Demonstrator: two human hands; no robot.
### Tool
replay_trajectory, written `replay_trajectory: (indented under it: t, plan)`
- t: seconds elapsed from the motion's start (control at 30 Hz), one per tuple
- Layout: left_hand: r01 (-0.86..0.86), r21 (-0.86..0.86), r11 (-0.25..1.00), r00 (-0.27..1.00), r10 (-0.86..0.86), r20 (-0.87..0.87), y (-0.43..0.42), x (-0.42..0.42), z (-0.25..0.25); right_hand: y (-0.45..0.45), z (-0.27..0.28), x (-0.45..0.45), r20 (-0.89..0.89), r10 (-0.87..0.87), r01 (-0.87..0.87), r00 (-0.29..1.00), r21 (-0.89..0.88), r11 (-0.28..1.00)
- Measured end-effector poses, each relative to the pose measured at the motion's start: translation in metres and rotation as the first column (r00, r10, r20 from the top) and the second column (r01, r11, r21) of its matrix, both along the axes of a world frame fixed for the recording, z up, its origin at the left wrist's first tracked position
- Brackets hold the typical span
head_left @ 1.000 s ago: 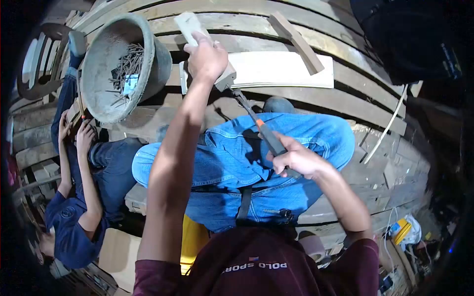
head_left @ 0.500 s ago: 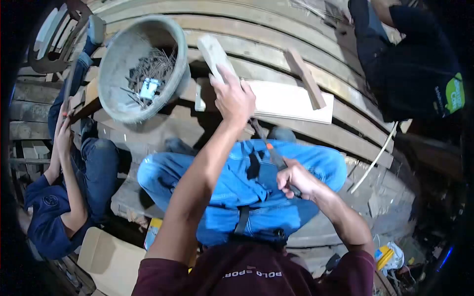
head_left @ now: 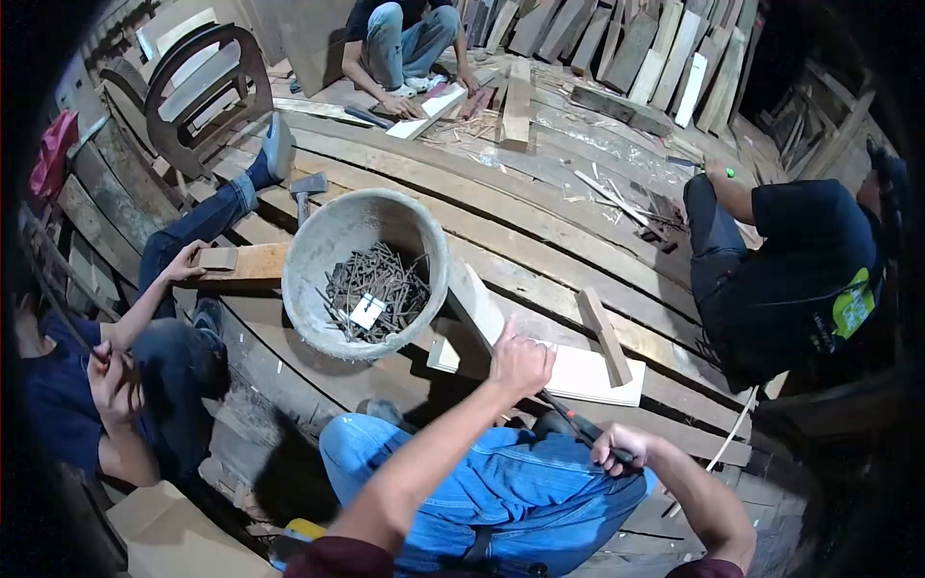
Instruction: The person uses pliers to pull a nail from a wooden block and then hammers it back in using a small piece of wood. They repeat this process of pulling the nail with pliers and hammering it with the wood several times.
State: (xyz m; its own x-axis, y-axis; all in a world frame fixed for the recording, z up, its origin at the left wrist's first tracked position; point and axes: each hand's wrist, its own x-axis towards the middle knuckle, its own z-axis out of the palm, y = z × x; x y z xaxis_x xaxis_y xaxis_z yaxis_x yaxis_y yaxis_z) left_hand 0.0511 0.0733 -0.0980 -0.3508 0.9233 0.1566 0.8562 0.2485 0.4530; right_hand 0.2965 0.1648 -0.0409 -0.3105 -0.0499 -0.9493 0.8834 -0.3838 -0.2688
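Note:
My left hand [head_left: 522,364] is closed around the near end of a pale wooden block [head_left: 474,301], which slants up and left beside the bucket. In my right hand [head_left: 624,449] is the dark handle of a long metal tool [head_left: 568,414] with an orange band. The tool's far end reaches to the block beneath my left hand, where its tip is hidden. Under the block lies a flat white board [head_left: 578,374]. A narrow brown wood piece [head_left: 605,337] rests across that board.
A grey bucket [head_left: 303,279] of nails, with a small white-blue packet, stands left of the block. Beyond it lies a hammer [head_left: 308,185]. One co-worker [head_left: 173,356] sits left, another [head_left: 800,270] right, a third [head_left: 405,48] crouches at the back. Planks [head_left: 655,58] lean at the far wall.
The view has tilted up and swung left, showing the far floor and a third person. My hands keep hold of block and tool. The left co-worker's hands have moved apart.

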Motion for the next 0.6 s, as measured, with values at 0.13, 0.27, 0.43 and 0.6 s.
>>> replay_trajectory:
  t: [0.13, 0.27, 0.43, 0.6]
  plan:
    - [0.239, -0.263, 0.935, 0.961, -0.267, -0.074, 0.014, -0.032, 0.018, 0.027, 0.006, -0.003, -0.030, -0.012, 0.008, 0.999, -0.134, 0.991]
    - [0.173, 0.030, 0.984, 0.981, -0.170, -0.092, 0.015, -0.031, -0.012, 0.023, 0.001, -0.002, 0.009, 0.075, -0.075, 0.997, -0.060, 0.995]
    - [0.159, -0.024, 0.987, 0.983, -0.161, -0.090, 0.015, -0.028, -0.011, 0.000, 0.032, -0.025, -0.010, 0.238, -0.234, 0.971, 0.157, 0.959]
    - [0.132, -0.058, 0.990, 0.986, -0.137, -0.099, 0.018, -0.025, -0.003, -0.008, 0.050, -0.042, 0.087, 0.442, -0.441, 0.893, 0.373, 0.816]
